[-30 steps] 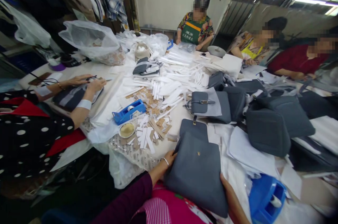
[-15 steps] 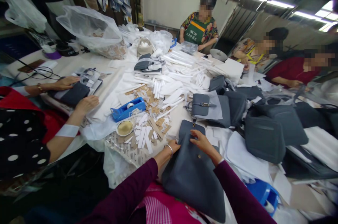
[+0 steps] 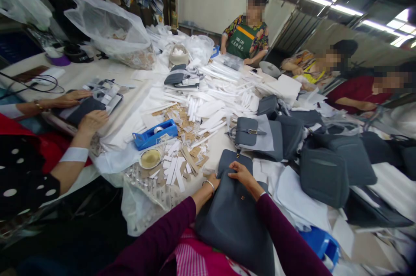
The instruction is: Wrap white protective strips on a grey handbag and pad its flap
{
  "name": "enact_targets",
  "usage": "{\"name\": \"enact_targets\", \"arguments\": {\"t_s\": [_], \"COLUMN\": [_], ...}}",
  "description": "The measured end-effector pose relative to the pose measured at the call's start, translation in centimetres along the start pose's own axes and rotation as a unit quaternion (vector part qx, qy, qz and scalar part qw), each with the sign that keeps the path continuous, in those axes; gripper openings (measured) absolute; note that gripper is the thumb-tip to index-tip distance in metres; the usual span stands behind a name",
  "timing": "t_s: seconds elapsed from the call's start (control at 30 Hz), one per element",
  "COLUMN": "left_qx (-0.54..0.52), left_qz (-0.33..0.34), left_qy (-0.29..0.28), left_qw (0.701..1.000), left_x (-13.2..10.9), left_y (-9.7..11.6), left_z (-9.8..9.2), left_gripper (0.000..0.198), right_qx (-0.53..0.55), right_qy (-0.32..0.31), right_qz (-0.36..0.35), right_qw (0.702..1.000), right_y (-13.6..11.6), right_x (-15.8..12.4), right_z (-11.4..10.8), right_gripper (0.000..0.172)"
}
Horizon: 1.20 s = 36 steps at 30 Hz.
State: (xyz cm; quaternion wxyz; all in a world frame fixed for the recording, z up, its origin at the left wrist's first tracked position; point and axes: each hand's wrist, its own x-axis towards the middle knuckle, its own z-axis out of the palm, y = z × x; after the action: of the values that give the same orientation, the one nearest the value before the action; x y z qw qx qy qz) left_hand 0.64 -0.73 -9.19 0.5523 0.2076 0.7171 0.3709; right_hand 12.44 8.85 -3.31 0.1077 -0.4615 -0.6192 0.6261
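A dark grey bag (image 3: 235,224) lies across the table's near edge and my lap, its flap with a small gold clasp spread away from me. My left hand (image 3: 212,181) grips the bag's left edge near the opening, some fingers hidden behind it. With fingertips closed on the rim of the opening, my right hand (image 3: 242,175) lies on the bag's front panel, above a small gold stud. A smaller grey bag with a buckle strap (image 3: 247,132) and a white sheet under the strap lies just beyond.
A blue tape dispenser (image 3: 155,134) and a round tin (image 3: 151,158) stand left among paper strips and tags. White paper rolls (image 3: 208,107) fill the middle. More grey bags (image 3: 325,172) pile up right, near another blue dispenser (image 3: 320,243). A co-worker's hands (image 3: 92,122) handle a bag at left.
My right hand's fingers have closed onto the rim of the bag's opening and shifted slightly left. My left hand stays at the bag's left edge. The whole view has shifted a little.
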Motion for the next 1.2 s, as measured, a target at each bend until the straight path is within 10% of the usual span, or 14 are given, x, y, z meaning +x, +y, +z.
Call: {"name": "enact_targets", "arguments": {"t_s": [0.13,0.37,0.53,0.73,0.87,1.07,1.2], "left_qx": [0.089,0.380,0.426,0.460,0.497,0.501,0.505], "left_qz": [0.112,0.161,0.189,0.240,0.288,0.304,0.288], "left_qy": [0.079,0.012,0.037,0.027,0.009,-0.002,0.017], "left_qw": [0.987,0.911,0.884,0.855,0.819,0.810,0.814], "left_x": [-0.8,-1.3,-1.5,-0.8,0.4,1.5,1.2], "left_y": [1.5,5.5,6.1,5.7,5.2,5.5,5.7], "left_z": [-1.4,-0.5,0.8,1.6,1.7,1.5,2.0], "left_gripper": [0.023,0.046,0.045,0.037,0.027,0.022,0.020], "right_qx": [0.031,-0.090,-0.350,-0.410,-0.304,0.078,0.352], "right_qy": [0.005,0.086,0.221,0.134,0.169,0.457,0.381], "right_qz": [0.000,-0.060,-0.155,-0.155,-0.199,-0.147,-0.029], "right_qw": [1.000,0.990,0.897,0.889,0.916,0.874,0.855], "right_y": [0.9,0.2,-1.1,2.4,2.9,4.4,6.8], "right_x": [0.3,0.5,-4.8,-10.6,-12.8,-15.4,-14.6], "right_z": [0.1,1.1,2.3,3.3,1.2,-5.8,-8.7], "right_gripper": [0.032,0.022,0.051,0.050,0.036,0.029,0.017]}}
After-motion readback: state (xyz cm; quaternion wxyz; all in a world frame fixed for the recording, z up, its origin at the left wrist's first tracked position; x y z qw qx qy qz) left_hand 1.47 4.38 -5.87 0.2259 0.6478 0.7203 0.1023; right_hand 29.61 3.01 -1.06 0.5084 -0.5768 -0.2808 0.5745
